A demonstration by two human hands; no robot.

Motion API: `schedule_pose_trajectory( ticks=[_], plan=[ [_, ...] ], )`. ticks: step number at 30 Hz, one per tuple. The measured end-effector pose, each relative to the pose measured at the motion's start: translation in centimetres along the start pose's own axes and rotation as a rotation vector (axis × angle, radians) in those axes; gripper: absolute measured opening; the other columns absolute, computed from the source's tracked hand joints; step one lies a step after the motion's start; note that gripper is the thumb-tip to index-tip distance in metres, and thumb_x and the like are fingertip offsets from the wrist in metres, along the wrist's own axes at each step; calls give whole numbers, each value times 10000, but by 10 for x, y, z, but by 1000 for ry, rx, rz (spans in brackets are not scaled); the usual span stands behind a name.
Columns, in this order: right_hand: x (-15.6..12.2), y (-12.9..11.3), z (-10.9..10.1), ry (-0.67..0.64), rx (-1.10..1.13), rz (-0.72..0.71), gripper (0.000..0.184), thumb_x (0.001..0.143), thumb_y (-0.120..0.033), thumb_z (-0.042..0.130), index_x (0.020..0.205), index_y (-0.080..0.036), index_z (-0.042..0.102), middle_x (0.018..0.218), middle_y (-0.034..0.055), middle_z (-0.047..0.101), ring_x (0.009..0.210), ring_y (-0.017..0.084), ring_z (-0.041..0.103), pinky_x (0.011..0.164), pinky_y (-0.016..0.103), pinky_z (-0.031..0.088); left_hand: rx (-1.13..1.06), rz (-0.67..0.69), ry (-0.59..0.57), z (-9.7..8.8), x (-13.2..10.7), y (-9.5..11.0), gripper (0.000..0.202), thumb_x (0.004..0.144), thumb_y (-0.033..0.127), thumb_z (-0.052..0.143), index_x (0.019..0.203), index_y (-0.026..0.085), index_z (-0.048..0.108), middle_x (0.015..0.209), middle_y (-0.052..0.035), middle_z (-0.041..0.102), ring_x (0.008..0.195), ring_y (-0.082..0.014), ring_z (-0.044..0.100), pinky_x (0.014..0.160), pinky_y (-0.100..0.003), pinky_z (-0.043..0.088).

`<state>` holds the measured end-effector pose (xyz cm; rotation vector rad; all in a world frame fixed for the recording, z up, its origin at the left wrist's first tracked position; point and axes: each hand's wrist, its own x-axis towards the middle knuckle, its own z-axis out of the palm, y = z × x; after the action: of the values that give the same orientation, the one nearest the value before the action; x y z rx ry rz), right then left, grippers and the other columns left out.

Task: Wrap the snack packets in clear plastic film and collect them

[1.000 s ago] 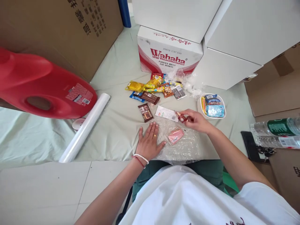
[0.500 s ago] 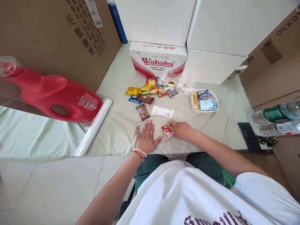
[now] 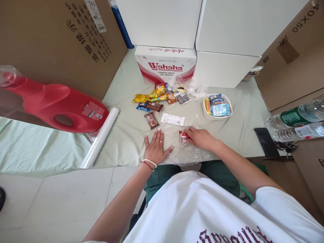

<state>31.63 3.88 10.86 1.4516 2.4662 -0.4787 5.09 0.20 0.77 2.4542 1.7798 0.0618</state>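
My left hand [image 3: 155,148] lies flat with its fingers spread, on the left part of a sheet of clear plastic film [image 3: 196,152] at the table's front edge. A small red snack packet [image 3: 184,136] is gripped by my right hand [image 3: 201,137] over the film; its right end is hidden by the fingers. Just beyond my hands are a white printed packet [image 3: 172,119] and a brown wrapped snack [image 3: 152,121]. Farther back lies a pile of wrapped snacks [image 3: 158,98]. To the right, a white bowl [image 3: 207,116] holds several packets.
A red jug [image 3: 63,108] lies at the left beside a white roll [image 3: 100,140]. A Wahaha carton [image 3: 165,65] and white boxes [image 3: 225,64] stand at the back. Plastic bottles [image 3: 296,116] and a black phone [image 3: 266,142] are at the right.
My right hand has moved slightly right relative to the film, taking the red snack packet with it. My left hand stays flat. The whole view has shifted a little.
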Motion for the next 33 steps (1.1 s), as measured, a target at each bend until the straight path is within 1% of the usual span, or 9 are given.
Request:
schedule_pose_trajectory(
  ticks=[3, 5, 9, 12, 14, 16, 19, 23, 33],
  plan=[
    [0, -3, 1, -34, 17, -15, 432, 1086, -418, 407, 1450, -220, 528, 1299, 142, 616, 946, 252, 709, 747, 320, 482, -2, -5, 7, 0, -1, 1, 899, 1002, 699, 297, 1651, 80, 251, 1704, -242, 254, 1591, -355, 282, 1259, -712, 51],
    [-1, 1, 3, 29, 40, 18, 451, 1102, -408, 358, 1477, -209, 508, 1306, 149, 612, 1016, 256, 685, 768, 319, 480, -3, -4, 2, -1, -1, 1, 889, 1002, 695, 303, 1651, 88, 259, 1706, -235, 254, 1592, -356, 279, 1262, -705, 59],
    [-4, 17, 12, 128, -20, -15, 464, 1094, -367, 385, 1501, -179, 505, 1342, 189, 606, 1216, 306, 573, 971, 400, 453, -10, -4, 0, -1, 0, 1, 888, 999, 689, 319, 1651, 90, 261, 1711, -231, 245, 1595, -367, 266, 1260, -707, 65],
    [-4, 24, 20, 107, -77, -123, 465, 1062, -333, 470, 1499, -184, 526, 1398, 189, 597, 1410, 351, 423, 1160, 529, 304, -20, -8, 1, -2, 0, 1, 877, 1001, 680, 318, 1651, 94, 266, 1712, -227, 243, 1593, -365, 270, 1263, -703, 51],
    [-2, 24, 21, 103, -83, -147, 503, 1031, -366, 544, 1501, -188, 524, 1430, 183, 584, 1496, 363, 321, 1216, 580, 197, -28, -7, 4, -2, 0, 1, 876, 999, 683, 321, 1653, 102, 270, 1711, -224, 249, 1592, -367, 271, 1265, -698, 43],
    [3, 22, 20, 80, -83, -156, 566, 997, -402, 612, 1512, -190, 509, 1420, 183, 588, 1488, 359, 337, 1219, 574, 191, -35, -2, 10, -2, -1, 1, 886, 992, 695, 328, 1653, 108, 272, 1711, -223, 251, 1593, -370, 267, 1267, -694, 34],
    [11, 15, 15, 25, -119, -148, 628, 957, -365, 674, 1525, -168, 491, 1356, 196, 609, 1374, 349, 450, 1165, 515, 291, -45, 7, 11, -1, -1, 0, 928, 974, 725, 351, 1652, 97, 270, 1712, -233, 239, 1594, -379, 258, 1261, -703, 19],
    [14, 9, 13, 6, -166, -116, 600, 966, -320, 651, 1523, -157, 501, 1290, 201, 623, 1259, 349, 510, 1095, 475, 357, -56, 23, -7, 0, -1, -3, 992, 945, 758, 392, 1654, 80, 246, 1713, -248, 218, 1598, -395, 235, 1246, -728, -15],
    [-7, 18, 42, 144, -221, -79, 542, 1028, -311, 521, 1550, -166, 486, 1443, 203, 584, 1399, 352, 414, 1220, 570, 212, -91, 33, -42, -3, -2, -3, 1001, 936, 757, 421, 1666, 103, 215, 1733, -211, 174, 1620, -386, 164, 1248, -730, -52]
  ],
)
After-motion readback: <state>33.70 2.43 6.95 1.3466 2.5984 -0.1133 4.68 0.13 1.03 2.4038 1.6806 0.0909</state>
